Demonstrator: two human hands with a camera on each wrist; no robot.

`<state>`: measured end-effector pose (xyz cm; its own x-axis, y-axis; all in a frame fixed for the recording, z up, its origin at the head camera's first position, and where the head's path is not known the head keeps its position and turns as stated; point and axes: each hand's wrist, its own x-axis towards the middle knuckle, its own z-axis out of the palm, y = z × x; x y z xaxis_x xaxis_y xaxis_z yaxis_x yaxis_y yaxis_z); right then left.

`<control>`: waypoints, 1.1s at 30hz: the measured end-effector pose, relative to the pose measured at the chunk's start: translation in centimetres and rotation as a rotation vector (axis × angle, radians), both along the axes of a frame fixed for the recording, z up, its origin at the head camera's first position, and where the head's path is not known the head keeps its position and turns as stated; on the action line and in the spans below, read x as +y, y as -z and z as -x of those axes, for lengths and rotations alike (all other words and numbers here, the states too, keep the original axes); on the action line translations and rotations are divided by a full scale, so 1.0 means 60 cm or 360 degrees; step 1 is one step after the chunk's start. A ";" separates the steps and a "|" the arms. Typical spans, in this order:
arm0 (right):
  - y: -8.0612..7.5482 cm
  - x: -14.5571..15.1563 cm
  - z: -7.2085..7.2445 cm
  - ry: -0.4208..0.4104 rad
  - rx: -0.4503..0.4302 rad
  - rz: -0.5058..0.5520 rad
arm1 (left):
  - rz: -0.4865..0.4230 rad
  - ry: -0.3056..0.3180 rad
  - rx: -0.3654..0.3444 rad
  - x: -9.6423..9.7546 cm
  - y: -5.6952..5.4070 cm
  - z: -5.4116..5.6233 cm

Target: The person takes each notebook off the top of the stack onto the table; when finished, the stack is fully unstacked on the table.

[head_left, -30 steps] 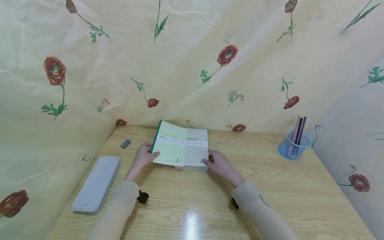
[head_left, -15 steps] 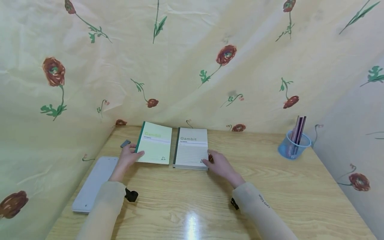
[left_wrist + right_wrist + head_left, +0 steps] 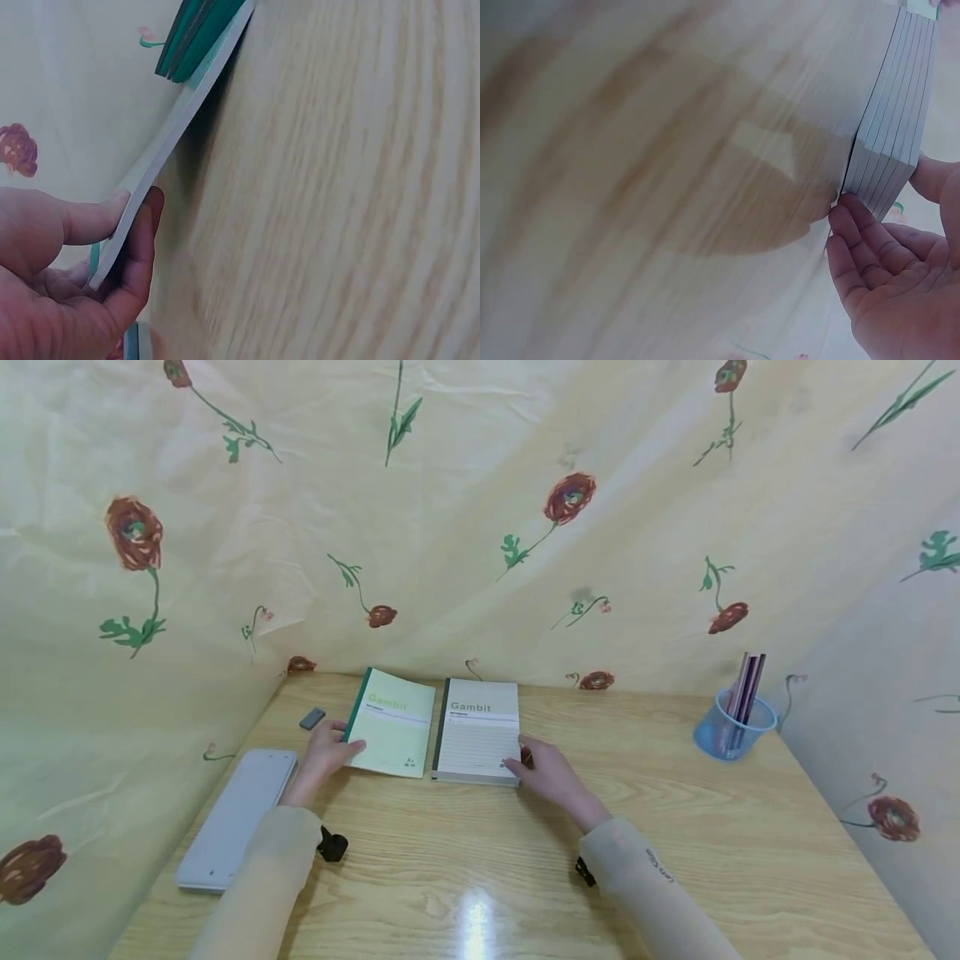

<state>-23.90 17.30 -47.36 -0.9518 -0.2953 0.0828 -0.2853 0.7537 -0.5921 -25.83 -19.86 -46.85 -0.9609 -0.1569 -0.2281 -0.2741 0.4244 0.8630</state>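
Note:
My left hand [image 3: 326,750] pinches a pale green notebook [image 3: 393,722] with a dark green spine, thumb on its cover and fingers beneath. In the left wrist view that notebook [image 3: 176,127] slants up from the wood at the held side, its far edge low by the table. Just right of it lies a stack of notebooks [image 3: 480,727], the top one with a grey-white "Gambit" cover and dark spine. My right hand [image 3: 553,770] grips the stack's near right corner. From the right wrist, the stack [image 3: 889,127] shows several layers, with thumb on top and fingertips low at its edge.
A long white case [image 3: 238,818] lies at the left of the wooden table [image 3: 480,843]. A small grey block [image 3: 312,718] sits behind my left hand. At the right stands a blue pen cup [image 3: 735,731] holding several pencils. Flowered cloth [image 3: 465,527] hangs along the back and sides.
The pale green notebook has moved left off the stack in my left hand, then slightly back right and lower. My right hand has stayed at the stack's corner.

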 end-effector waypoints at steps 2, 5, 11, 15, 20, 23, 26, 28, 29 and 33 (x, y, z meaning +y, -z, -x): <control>0.000 0.000 -0.001 0.0002 0.0002 0.0000 | 0.0072 0.0024 0.0011 0.000 0.001 0.000; -0.001 0.001 -0.002 0.0006 0.0002 0.0002 | 0.0176 0.0066 0.0033 0.001 0.004 -0.001; -0.003 0.000 -0.003 0.0014 -0.0018 0.0003 | 0.0320 0.0080 0.0079 0.009 0.005 -0.003; -0.003 -0.002 -0.003 0.0025 -0.0018 0.0011 | 0.0381 0.0071 0.0068 0.014 0.005 -0.004; -0.005 -0.005 -0.002 0.0022 0.0000 0.0018 | 0.0507 0.0077 0.0030 0.016 0.005 -0.007; -0.007 -0.006 -0.002 0.0028 -0.0012 0.0016 | 0.0613 0.0084 0.0009 0.017 0.005 -0.008; -0.008 -0.005 -0.003 0.0035 -0.0033 0.0009 | 0.0682 0.0091 0.0006 0.017 0.005 -0.010; -0.008 -0.004 -0.003 0.0032 -0.0037 0.0009 | 0.0714 0.0101 0.0008 0.016 0.006 -0.010; -0.007 -0.003 -0.002 0.0032 -0.0041 0.0008 | 0.0728 0.0104 0.0008 0.016 0.006 -0.011; -0.005 -0.003 -0.001 0.0030 -0.0047 0.0010 | 0.0773 0.0116 0.0006 0.016 0.007 -0.013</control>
